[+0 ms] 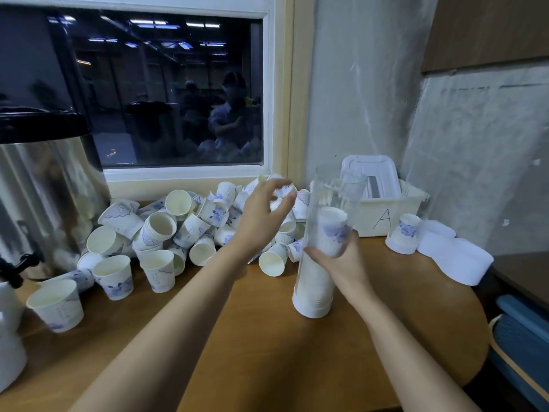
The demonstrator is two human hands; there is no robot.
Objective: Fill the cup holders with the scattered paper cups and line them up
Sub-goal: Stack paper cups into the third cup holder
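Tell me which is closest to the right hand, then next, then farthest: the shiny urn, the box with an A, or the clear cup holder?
1. Clear cup holder: the right hand grips it.
2. Box with an A: just behind, to the right.
3. Shiny urn: far left edge.

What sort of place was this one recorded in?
Probably a drinks corner in a workplace or canteen. A big steel urn with a tap stands on the wooden counter, a heap of paper cups lies under the window, and a clear cup holder is partly filled.
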